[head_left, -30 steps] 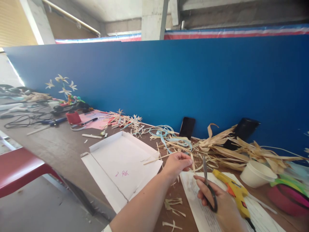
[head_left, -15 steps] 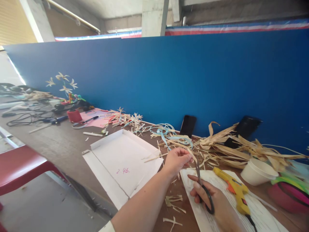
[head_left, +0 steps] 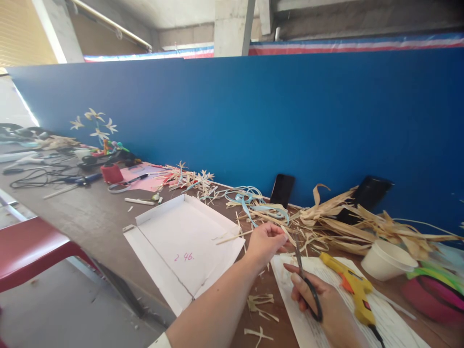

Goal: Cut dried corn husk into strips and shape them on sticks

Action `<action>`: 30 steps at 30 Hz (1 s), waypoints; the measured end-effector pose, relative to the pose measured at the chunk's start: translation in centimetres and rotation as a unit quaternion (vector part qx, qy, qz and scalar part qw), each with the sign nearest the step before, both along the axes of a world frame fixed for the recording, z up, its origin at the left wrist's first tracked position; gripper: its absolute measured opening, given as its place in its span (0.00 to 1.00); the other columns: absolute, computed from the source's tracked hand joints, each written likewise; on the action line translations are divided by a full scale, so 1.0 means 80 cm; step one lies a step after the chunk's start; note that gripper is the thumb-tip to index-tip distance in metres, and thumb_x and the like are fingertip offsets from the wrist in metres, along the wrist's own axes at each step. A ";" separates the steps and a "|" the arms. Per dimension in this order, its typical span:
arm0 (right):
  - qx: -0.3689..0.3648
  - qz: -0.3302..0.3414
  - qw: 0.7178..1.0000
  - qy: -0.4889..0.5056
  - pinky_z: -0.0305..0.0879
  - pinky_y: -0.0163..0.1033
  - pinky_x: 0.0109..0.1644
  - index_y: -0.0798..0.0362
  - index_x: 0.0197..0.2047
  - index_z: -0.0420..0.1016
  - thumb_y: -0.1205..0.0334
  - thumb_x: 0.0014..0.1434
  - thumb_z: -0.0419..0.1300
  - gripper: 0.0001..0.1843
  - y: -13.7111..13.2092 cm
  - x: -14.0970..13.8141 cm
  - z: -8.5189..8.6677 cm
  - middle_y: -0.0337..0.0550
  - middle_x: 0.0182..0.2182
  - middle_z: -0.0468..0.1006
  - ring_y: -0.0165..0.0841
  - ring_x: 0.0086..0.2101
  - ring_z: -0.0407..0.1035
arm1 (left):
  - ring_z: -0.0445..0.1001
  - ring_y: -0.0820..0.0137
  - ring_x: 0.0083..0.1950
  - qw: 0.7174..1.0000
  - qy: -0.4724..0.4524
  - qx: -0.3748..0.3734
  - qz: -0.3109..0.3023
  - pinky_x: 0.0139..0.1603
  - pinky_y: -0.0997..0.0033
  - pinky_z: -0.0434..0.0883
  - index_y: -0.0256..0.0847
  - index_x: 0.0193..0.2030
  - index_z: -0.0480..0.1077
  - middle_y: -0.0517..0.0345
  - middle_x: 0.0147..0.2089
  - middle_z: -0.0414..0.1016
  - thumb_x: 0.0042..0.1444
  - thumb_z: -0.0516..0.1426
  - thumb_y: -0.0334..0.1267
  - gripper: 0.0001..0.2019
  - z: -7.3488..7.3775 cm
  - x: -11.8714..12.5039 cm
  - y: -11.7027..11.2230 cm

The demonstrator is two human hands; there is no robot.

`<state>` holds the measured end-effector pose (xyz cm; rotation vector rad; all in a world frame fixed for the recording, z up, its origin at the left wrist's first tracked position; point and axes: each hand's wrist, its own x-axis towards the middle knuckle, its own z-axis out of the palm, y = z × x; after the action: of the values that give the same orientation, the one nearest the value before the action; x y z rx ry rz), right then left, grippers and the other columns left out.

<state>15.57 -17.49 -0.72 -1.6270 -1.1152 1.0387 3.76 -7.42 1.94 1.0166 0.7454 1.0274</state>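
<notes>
My left hand (head_left: 266, 241) pinches a narrow pale strip of dried husk (head_left: 288, 235) between thumb and fingertips. My right hand (head_left: 328, 307) grips dark-handled scissors (head_left: 298, 258), their blades pointing up at the strip's free end. Whether the blades touch the strip is too small to tell. A thin pale stick (head_left: 234, 237) runs from over the white box lid towards my left hand, which hides its far end. Below my hands, small cut husk pieces (head_left: 261, 302) lie on the brown table. Printed paper (head_left: 290, 290) lies under my right hand.
A yellow glue gun (head_left: 357, 290) rests on the paper, beside a white cup (head_left: 387, 258). Dried husks (head_left: 333, 220) and two phones, one upright (head_left: 282, 190), line the blue partition (head_left: 235, 116). Left are the white box lid (head_left: 181, 227), husk flowers (head_left: 192, 179) and a red chair (head_left: 36, 246).
The scissor tips have shifted very slightly right, and the husk strip is angled a little differently. Both hands keep their holds.
</notes>
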 end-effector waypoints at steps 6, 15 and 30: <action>-0.014 0.009 1.000 0.009 0.55 0.35 0.24 0.56 0.48 0.75 0.39 0.47 0.60 0.33 0.005 0.005 -0.003 0.37 0.17 0.71 0.28 0.19 0.59 | 0.76 0.68 0.33 1.000 -0.004 -0.010 -0.007 0.28 0.77 0.70 0.35 0.30 0.65 0.53 0.29 0.74 0.45 0.59 0.33 0.07 0.002 -0.001 0.000; -0.027 0.011 0.999 -0.019 0.53 0.36 0.24 0.57 0.47 0.75 0.38 0.46 0.59 0.35 0.001 0.004 0.002 0.36 0.16 0.69 0.28 0.18 0.58 | 0.76 0.69 0.32 1.000 -0.014 -0.025 -0.003 0.29 0.76 0.72 0.34 0.29 0.65 0.52 0.29 0.75 0.45 0.59 0.31 0.06 0.003 0.001 -0.001; 0.019 -0.035 0.999 -0.028 0.57 0.35 0.24 0.55 0.43 0.77 0.41 0.47 0.60 0.29 0.000 0.001 0.004 0.36 0.15 0.70 0.28 0.18 0.60 | 0.76 0.68 0.33 0.999 -0.020 -0.045 0.000 0.29 0.75 0.70 0.35 0.29 0.66 0.53 0.29 0.74 0.42 0.62 0.35 0.10 0.002 0.000 0.001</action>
<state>15.66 -17.46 -0.38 -1.6608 -1.1009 0.9270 3.73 -7.38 2.10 0.9146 0.7524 1.0033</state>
